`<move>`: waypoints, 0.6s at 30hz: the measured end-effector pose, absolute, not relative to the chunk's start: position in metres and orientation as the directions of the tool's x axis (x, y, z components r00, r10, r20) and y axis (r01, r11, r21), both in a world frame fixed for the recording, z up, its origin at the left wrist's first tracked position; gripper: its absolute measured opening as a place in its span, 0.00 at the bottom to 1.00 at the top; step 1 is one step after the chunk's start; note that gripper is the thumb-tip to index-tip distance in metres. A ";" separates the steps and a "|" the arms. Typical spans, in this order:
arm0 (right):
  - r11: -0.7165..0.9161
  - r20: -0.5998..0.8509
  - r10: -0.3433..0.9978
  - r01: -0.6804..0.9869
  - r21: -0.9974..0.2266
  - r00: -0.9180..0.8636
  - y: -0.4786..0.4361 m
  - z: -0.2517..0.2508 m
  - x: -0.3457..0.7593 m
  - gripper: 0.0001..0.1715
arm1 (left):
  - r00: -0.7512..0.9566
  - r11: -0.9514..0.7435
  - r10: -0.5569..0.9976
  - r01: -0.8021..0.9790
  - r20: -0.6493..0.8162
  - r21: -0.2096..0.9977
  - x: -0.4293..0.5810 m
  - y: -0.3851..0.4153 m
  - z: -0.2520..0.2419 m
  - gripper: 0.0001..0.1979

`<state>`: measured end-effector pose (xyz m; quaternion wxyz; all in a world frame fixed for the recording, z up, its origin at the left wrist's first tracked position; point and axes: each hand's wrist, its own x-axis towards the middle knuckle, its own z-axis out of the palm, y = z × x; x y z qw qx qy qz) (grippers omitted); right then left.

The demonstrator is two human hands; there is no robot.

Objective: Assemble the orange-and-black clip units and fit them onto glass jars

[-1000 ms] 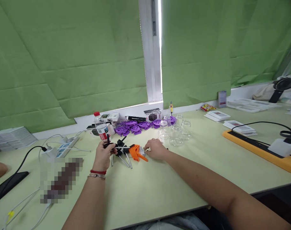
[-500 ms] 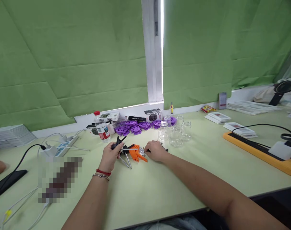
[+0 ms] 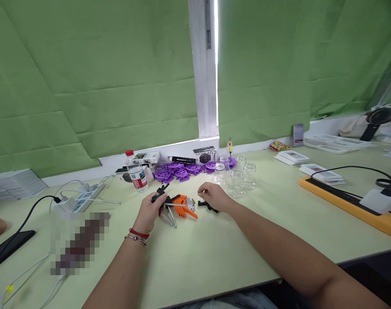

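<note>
My left hand (image 3: 151, 209) is closed around a black plastic piece (image 3: 162, 189), and a thin metal rod (image 3: 174, 204) sticks out to the right from it. More metal rods (image 3: 172, 217) lie just below those fingers. Beside them are orange comb-like parts (image 3: 181, 207) and a small bunch of short metal pins (image 3: 190, 204). My right hand (image 3: 215, 195) hovers over the black parts (image 3: 208, 206) on the table, thumb and fingertips pinched together. Whatever may be between those fingertips is too small to make out.
Behind my hands are purple plastic parts (image 3: 176, 171), a water bottle (image 3: 136, 171) and several clear glass jars (image 3: 236, 182). A power strip (image 3: 89, 197) with cables stands left. On the right lie an orange-edged bar (image 3: 350, 208) and stacks of cards (image 3: 322, 174).
My right hand has lifted away from the metal pins and moved slightly right and up, uncovering the black parts beneath it. My left hand keeps its grip in nearly the same place.
</note>
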<state>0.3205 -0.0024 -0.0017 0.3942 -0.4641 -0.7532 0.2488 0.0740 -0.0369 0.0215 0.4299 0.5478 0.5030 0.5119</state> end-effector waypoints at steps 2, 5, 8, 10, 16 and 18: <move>0.373 0.315 0.926 0.365 -0.853 -0.209 -0.006 0.006 0.327 0.06 | 0.100 -0.104 0.990 0.064 0.098 0.992 0.080 -0.040 0.020 0.16; 0.231 0.206 0.962 0.129 -0.964 -0.181 -0.014 0.017 0.332 0.06 | 0.298 -0.018 0.955 0.041 0.005 0.999 0.093 -0.047 0.016 0.15; 0.051 0.056 0.980 -0.033 -0.998 -0.192 -0.023 0.021 0.330 0.07 | 0.356 0.005 0.933 0.111 -0.045 0.994 0.108 -0.052 0.012 0.16; -0.034 -0.016 0.981 -0.092 -0.995 -0.193 -0.027 0.020 0.326 0.06 | 0.261 -0.021 0.965 0.156 -0.021 0.988 0.115 -0.051 0.010 0.16; -0.137 -0.109 0.982 -0.183 -0.973 -0.157 -0.032 0.022 0.307 0.05 | -0.157 -0.018 0.986 0.284 0.064 0.959 0.115 -0.038 0.019 0.19; -0.136 -0.112 0.984 -0.176 -0.975 -0.139 -0.034 0.023 0.302 0.05 | -0.226 -0.001 0.971 0.315 0.076 0.949 0.114 -0.034 0.023 0.19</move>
